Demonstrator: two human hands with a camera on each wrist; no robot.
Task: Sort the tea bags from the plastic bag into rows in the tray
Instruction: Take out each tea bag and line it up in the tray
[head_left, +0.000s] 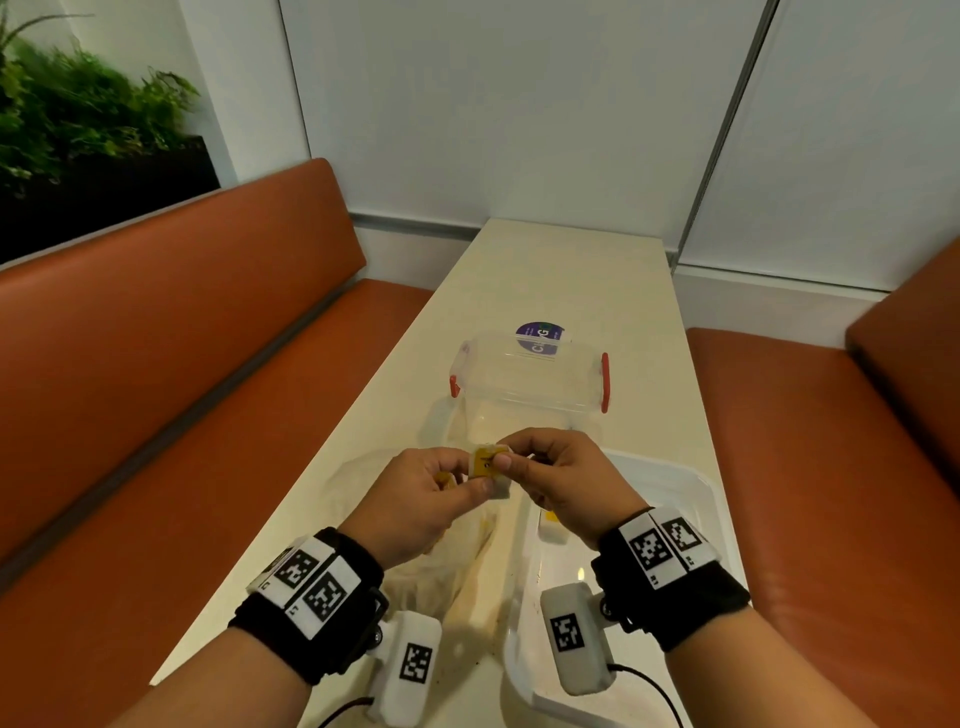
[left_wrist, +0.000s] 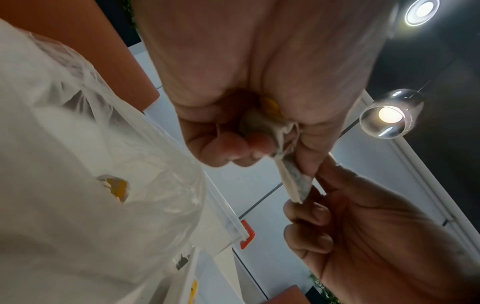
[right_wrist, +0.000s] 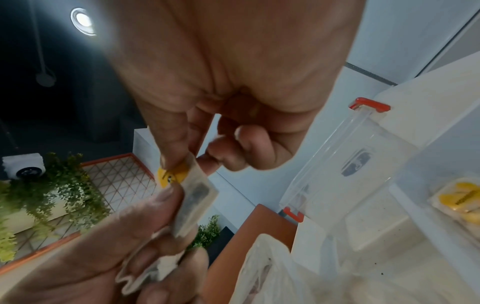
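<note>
Over the table, between the plastic bag (head_left: 441, 561) and the white tray (head_left: 701, 499), both hands meet on one tea bag (head_left: 488, 462) with a yellow tag. My right hand (head_left: 511, 457) pinches its upper end between thumb and forefinger. My left hand (head_left: 475, 475) pinches its lower end and keeps a small bunch of further tea bags (right_wrist: 145, 273) curled in the palm. In the left wrist view the pinched tea bag (left_wrist: 293, 181) hangs between the two hands. One tea bag (head_left: 551, 525) lies in the tray. Another yellow-tagged tea bag (left_wrist: 115, 187) shows through the plastic bag (left_wrist: 103, 164).
A clear lidded box (head_left: 530, 374) with red clips stands just beyond the hands, a round purple sticker (head_left: 540, 335) behind it. Orange benches (head_left: 156, 389) flank the narrow cream table (head_left: 571, 270). A wall closes the far end.
</note>
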